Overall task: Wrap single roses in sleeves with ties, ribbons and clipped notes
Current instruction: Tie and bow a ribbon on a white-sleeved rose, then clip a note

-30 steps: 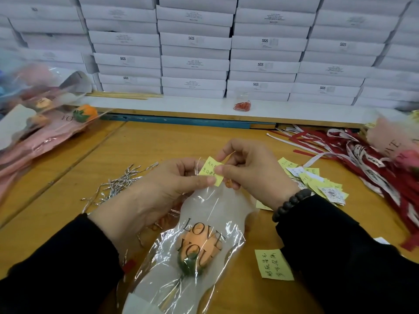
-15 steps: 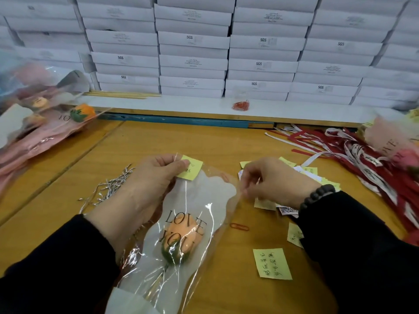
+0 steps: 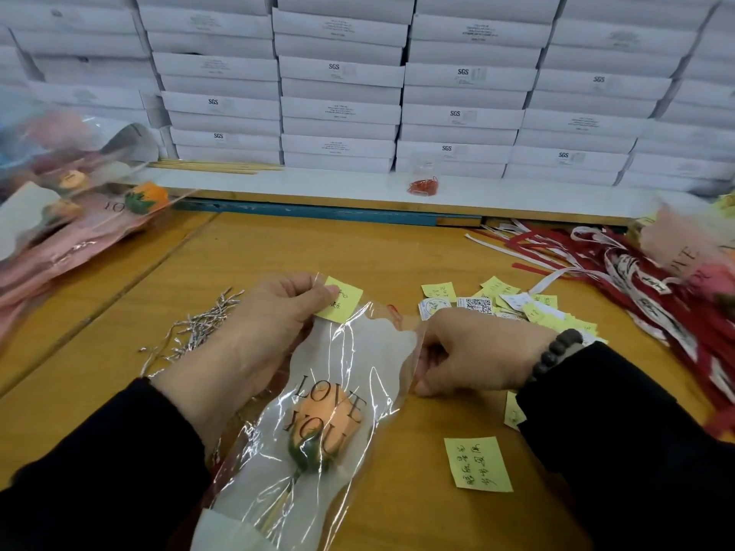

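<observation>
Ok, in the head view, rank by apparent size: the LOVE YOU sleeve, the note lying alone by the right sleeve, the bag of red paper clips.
1. LOVE YOU sleeve
2. lone yellow note
3. bag of red paper clips, though it lies farther from the camera, so its rank is unsure.

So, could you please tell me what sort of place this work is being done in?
Probably a small packing workshop for gift flowers: stacked white boxes line the back, finished sleeved roses pile up on a wooden table, and ribbons and notes lie ready.

Sleeved orange rose; yellow note atop
</observation>
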A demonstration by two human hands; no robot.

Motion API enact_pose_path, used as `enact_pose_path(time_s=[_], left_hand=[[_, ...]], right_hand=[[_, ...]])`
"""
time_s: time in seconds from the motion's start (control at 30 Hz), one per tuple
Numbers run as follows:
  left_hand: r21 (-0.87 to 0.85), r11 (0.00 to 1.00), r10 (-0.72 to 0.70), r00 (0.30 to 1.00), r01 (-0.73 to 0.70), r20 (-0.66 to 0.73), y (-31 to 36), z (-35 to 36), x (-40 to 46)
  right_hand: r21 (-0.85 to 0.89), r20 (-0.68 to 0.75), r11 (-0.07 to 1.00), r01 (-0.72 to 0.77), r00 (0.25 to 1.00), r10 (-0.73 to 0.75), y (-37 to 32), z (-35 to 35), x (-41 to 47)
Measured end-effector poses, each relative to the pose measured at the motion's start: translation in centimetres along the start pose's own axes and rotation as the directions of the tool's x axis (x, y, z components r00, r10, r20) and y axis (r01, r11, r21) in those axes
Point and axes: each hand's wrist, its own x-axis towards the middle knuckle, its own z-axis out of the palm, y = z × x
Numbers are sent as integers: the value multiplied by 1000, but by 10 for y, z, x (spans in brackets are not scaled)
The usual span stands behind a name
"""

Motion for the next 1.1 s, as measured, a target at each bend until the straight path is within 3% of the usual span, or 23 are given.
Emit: enact_pose_path(time_s=[0.1, 0.17, 0.27, 0.33, 0.4, 0.57, 0.73, 1.1], left_hand=[[15, 1000, -19, 1000, 19, 3, -1, 3, -1], [9, 1000, -6, 1000, 6, 5, -3, 6, -1], [8, 1000, 1, 999, -1, 43, -5, 11, -2], [-1, 1000, -3, 998, 4, 66, -6, 15, -3], [-18, 1000, 5, 996, -4, 86, -7, 19, -4], [-27, 999, 46, 992, -44, 117, -10, 26, -5], [-19, 999, 31, 991, -29, 127, -12, 25, -4], [65, 996, 53, 990, -62, 131, -15, 23, 0]], right_hand=[[65, -62, 997, -35, 997, 39, 8, -5, 0], [190, -223, 981, -25, 973, 68, 14, -8, 1], [472, -514, 862, 182, 852, 101, 20, -11, 2], [534, -598, 784, 316, 797, 86, 18, -11, 2], [540, -623, 750, 383, 780, 50, 11, -9, 5], [488, -608, 777, 398, 793, -24, -5, 2, 14], [516, -647, 721, 463, 762, -26, -5, 3, 16], [586, -639, 638, 499, 769, -13, -3, 5, 18]])
